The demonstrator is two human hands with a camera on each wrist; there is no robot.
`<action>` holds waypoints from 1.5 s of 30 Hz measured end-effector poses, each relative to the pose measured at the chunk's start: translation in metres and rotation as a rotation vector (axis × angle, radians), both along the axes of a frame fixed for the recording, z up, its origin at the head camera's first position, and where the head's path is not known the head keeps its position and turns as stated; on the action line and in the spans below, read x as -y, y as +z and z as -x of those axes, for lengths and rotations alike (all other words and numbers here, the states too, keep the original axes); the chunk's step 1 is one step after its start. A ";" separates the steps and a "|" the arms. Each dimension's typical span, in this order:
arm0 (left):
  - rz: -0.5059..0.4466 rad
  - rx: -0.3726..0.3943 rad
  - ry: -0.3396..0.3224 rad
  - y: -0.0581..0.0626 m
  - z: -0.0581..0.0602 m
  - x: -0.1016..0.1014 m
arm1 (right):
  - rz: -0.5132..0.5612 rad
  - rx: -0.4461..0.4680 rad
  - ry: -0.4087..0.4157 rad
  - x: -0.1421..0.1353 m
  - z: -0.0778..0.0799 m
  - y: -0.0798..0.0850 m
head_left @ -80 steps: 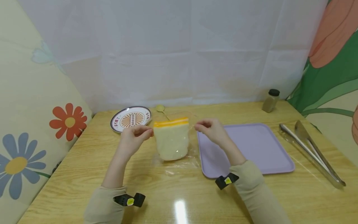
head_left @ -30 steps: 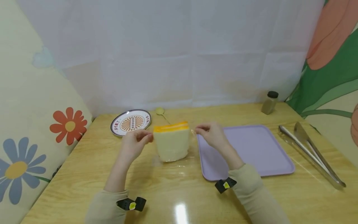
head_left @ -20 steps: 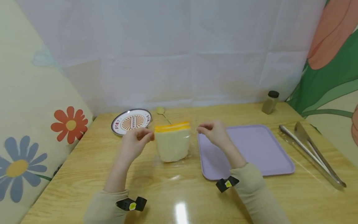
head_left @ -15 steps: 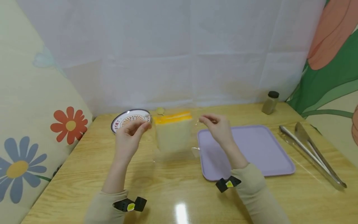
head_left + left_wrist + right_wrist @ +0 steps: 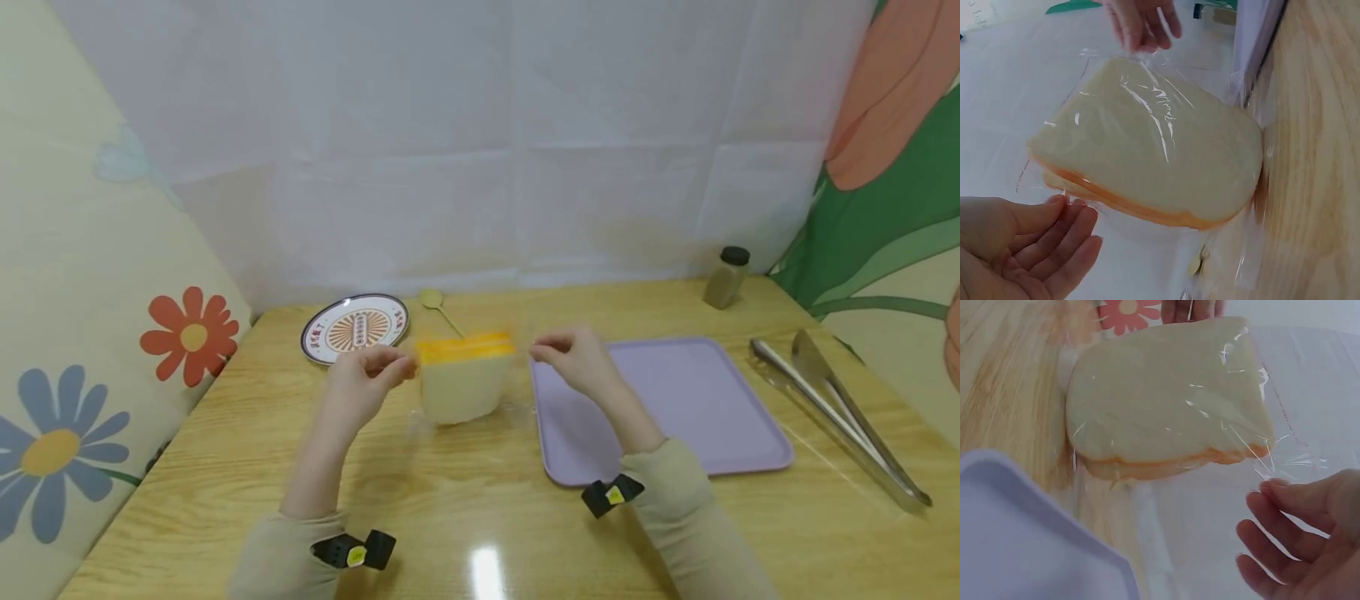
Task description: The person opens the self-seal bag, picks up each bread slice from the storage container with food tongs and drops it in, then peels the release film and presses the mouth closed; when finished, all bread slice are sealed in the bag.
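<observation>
Slices of white bread (image 5: pixel 463 390) with orange-brown crust stand upright inside a clear plastic bag (image 5: pixel 1271 464), low over the table in the head view. My left hand (image 5: pixel 358 387) pinches the bag's left side near the top between thumb and fingertips. On the opposite side, my right hand (image 5: pixel 581 367) pinches the bag's other upper corner, where the film creases towards the fingertips in the right wrist view. In the left wrist view the bread (image 5: pixel 1154 147) fills the middle, its lower end close to the wood.
A lilac tray (image 5: pixel 675 408) lies to the right, partly under my right forearm. Metal tongs (image 5: pixel 840 417) lie beyond it, and a black-capped jar (image 5: pixel 727 279) stands at the back right. A patterned plate (image 5: pixel 356 329) and a gold spoon (image 5: pixel 432 300) lie at the back left.
Half a second ago both hands had the bagged bread raised higher; now it is lower, near the table again, with both hands still pinching the bag.
</observation>
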State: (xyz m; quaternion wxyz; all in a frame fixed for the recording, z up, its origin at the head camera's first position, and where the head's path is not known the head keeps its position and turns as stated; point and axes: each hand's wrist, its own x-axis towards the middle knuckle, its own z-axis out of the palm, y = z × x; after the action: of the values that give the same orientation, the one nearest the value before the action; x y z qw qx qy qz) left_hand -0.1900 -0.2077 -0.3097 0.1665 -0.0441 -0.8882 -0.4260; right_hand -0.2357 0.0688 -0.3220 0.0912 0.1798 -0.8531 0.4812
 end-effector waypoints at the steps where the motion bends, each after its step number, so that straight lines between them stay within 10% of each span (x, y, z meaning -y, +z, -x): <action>1: 0.023 0.008 0.002 0.000 0.000 0.000 | 0.006 0.006 -0.004 0.001 0.000 -0.001; 11: 0.012 0.012 0.028 0.001 0.000 0.000 | 0.091 -0.021 -0.029 0.006 0.000 -0.005; 15: -0.161 -0.126 0.079 0.006 0.000 -0.003 | 0.226 -0.058 -0.091 0.007 0.001 0.001; 22: -0.026 -0.042 0.060 -0.002 0.003 -0.002 | 0.064 -0.026 -0.019 0.009 0.001 -0.004; 28: -0.296 -0.177 0.062 0.010 0.000 -0.007 | 0.281 -0.054 -0.079 0.007 -0.003 0.009; 34: -0.040 -0.087 0.064 0.004 0.002 -0.009 | 0.081 -0.057 -0.017 0.010 0.001 0.001; 40: -0.271 -0.220 0.076 0.012 -0.001 -0.009 | 0.335 -0.125 -0.066 0.010 -0.004 0.012; 45: -0.024 -0.026 0.059 0.008 -0.002 -0.004 | 0.200 -0.121 0.010 0.011 -0.001 0.004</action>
State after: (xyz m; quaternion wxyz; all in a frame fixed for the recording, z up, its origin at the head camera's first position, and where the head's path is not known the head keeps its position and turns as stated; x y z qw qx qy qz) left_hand -0.1880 -0.2041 -0.3012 0.1912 -0.0216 -0.8816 -0.4310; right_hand -0.2345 0.0583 -0.3183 0.1575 0.2028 -0.7928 0.5527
